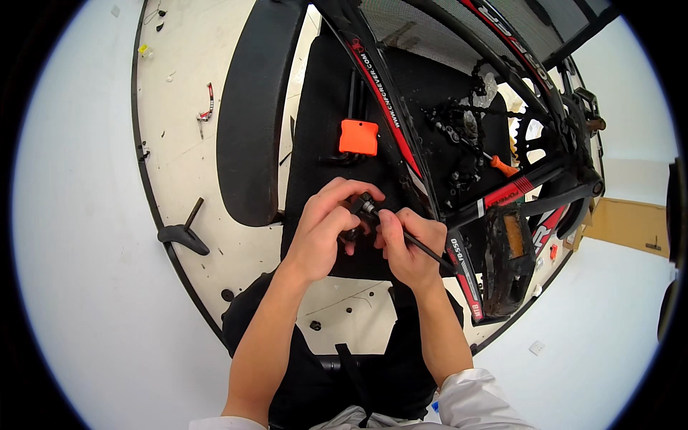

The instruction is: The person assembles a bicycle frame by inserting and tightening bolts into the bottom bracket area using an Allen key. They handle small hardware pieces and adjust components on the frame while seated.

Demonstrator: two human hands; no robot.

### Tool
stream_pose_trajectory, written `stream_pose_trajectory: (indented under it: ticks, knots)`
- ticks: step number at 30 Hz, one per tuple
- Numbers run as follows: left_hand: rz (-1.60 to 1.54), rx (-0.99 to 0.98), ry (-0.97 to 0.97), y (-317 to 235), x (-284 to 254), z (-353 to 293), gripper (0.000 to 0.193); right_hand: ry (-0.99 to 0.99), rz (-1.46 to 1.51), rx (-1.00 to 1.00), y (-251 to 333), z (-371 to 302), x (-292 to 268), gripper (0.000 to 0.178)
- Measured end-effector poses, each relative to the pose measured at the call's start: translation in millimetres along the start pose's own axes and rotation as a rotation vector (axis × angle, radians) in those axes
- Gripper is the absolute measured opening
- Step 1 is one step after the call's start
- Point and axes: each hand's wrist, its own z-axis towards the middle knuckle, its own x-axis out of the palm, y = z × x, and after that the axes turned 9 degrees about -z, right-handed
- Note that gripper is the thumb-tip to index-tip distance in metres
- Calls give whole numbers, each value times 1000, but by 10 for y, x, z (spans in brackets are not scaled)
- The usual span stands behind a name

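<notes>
A bicycle frame (387, 100) crowds the right side, its tubes slanting down just beyond the right hand (416, 247) and crossing over a black seat (315, 107). On that seat, an orange block (358, 137) lies ahead of the hands, beside dark rods. Right of the tube, an orange-handled screwdriver (504, 166) lies among jumbled black parts (459, 132) and crumpled clear plastic. A black armrest (254, 115) flanks the left, and farther out a dark, saddle-like piece (185, 236) sits on the floor (186, 158).

The left hand (322, 226) curls its fingers round a small black fitting (354, 212), held above the near part of the seat; the right pinches a slim black rod (430, 252) between thumb and fingers, one end close to the fitting's silvery collar. Fingers cover much of that fitting, so whether rod and collar touch is hard to tell.

The frame is glossy black with red and white bands; the armrest is long, rounded and matte, the floor pale and smooth.
</notes>
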Motion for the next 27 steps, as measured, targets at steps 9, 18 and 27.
stream_pose_trajectory:
  ticks: [9,18,27]
  knots:
    - [-20,0,-15,6,-21,13,45,-24,-84,-149,-20,18,4,7]
    - [-127,15,-20,35,-15,16,36,-12,8,-46,6,-13,10,5]
    - [23,37,-55,43,-1,14,38,-31,7,3,-25,-27,36,18]
